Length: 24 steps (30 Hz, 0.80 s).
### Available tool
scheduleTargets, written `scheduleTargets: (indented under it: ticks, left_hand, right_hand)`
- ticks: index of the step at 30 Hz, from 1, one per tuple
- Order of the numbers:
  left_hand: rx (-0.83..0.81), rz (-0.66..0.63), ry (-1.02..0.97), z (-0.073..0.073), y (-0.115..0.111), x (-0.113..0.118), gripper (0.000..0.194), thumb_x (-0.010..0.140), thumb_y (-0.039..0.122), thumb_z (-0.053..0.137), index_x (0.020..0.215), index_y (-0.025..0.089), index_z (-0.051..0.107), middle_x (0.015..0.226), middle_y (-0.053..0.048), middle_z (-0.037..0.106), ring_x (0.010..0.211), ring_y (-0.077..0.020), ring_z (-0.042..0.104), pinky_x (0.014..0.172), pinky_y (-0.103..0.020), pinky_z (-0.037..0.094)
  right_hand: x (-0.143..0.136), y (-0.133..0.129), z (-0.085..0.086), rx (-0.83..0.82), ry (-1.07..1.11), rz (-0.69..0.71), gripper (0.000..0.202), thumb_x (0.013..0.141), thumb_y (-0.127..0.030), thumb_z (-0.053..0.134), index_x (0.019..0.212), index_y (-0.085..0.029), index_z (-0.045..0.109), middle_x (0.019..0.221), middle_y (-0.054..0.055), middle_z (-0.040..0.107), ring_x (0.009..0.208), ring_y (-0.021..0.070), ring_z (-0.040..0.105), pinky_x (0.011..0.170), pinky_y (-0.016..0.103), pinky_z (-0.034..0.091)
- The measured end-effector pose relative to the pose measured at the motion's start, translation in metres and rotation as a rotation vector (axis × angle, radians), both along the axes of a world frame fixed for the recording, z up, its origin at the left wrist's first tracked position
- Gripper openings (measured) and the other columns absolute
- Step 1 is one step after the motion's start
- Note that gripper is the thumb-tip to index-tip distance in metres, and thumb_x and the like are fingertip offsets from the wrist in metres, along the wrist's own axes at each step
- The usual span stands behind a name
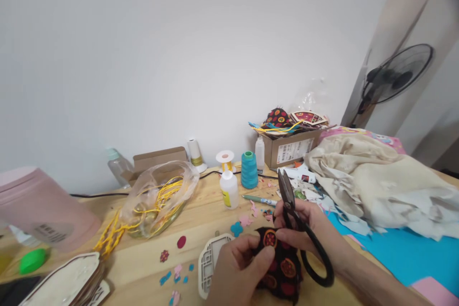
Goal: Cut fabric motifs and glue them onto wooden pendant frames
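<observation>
Here, the left hand (238, 267) is pinching the near dark cloth (279, 275), the right hand (321, 225) is holding scissors (286, 191) points-up; keeping the cloth taut should help.

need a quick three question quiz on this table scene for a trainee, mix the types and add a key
1. Which hand holds the scissors? a) left b) right c) neither
2. True or false: in the picture, the blue thread cone stands to the right of the bottle with the yellow label.
3. Fill in: the left hand holds a piece of dark, patterned ____.

Key: 1. b, the right hand; 2. true; 3. cloth
</observation>
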<state>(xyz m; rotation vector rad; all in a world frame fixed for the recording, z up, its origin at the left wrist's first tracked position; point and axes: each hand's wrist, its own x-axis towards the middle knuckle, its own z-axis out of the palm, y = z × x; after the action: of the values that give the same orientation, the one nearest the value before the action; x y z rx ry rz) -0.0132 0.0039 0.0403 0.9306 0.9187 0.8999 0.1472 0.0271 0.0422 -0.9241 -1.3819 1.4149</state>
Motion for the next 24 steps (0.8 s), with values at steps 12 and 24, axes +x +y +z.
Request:
scheduleTargets:
  ticks: [12,24]
  left_hand:
    - [-0.075,0.245,0.003,0.014,-0.001,-0.008,0.021,0.056,0.031,0.070,0.070,0.015,0.068,0.060,-0.003,0.069,0.051,-0.0103,0.056,0.048,-0.018,0.041]
    - [0.014,0.272,0.107,0.011,0.001,-0.008,0.027,0.048,0.033,0.073,0.066,0.013,0.070,0.054,-0.003,0.066,0.052,-0.0130,0.056,0.050,-0.020,0.040]
  right_hand:
    - [0.006,0.004,-0.009,0.162,-0.032,0.158,0.040,0.063,-0.049,0.062,0.085,-0.018,0.054,0.059,-0.004,0.042,0.051,0.0093,0.036,0.044,0.020,0.028]
    - [0.011,0.003,0.002,0.204,-0.228,0.201,0.048,0.068,-0.049,0.058,0.102,-0.015,0.053,0.070,0.001,0.049,0.060,0.0138,0.040,0.052,0.024,0.032]
